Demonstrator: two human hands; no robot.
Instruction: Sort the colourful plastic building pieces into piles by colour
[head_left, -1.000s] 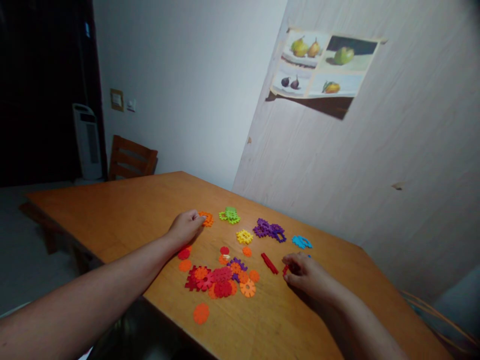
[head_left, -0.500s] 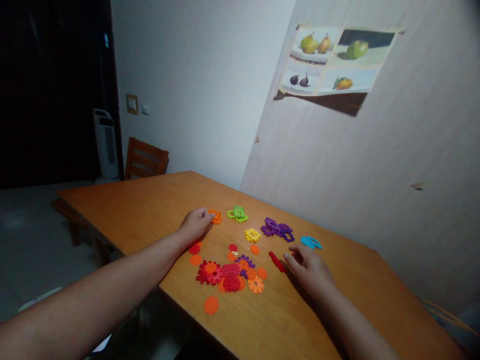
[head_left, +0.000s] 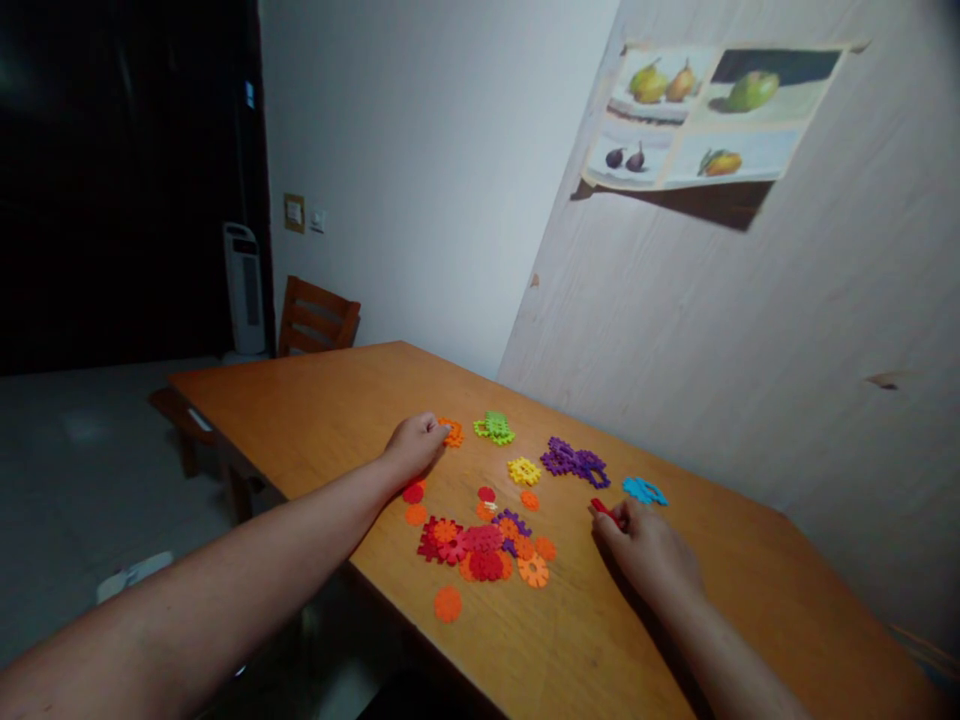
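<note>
Flat plastic gear-shaped pieces lie scattered on a wooden table (head_left: pixel 315 400). My left hand (head_left: pixel 414 446) rests curled at the far side, its fingertips closed on an orange piece (head_left: pixel 453 432). My right hand (head_left: pixel 649 553) lies on the table with its fingers pinched on a red piece (head_left: pixel 602 510), just short of a blue piece (head_left: pixel 643 490). Between the hands lie a green cluster (head_left: pixel 495 428), a yellow piece (head_left: pixel 523 470), a purple cluster (head_left: pixel 574 461) and a heap of red and orange pieces (head_left: pixel 480 545).
One orange disc (head_left: pixel 448 604) lies alone near the table's front edge. A wooden chair (head_left: pixel 316 316) stands behind the far end of the table, beside a white heater (head_left: pixel 245 288). A wood-patterned wall with a fruit picture (head_left: pixel 705 115) runs along the right.
My right hand has taken the red piece up off the table and shifted toward the blue piece. My left hand has stayed at the orange piece. The view has swung left.
</note>
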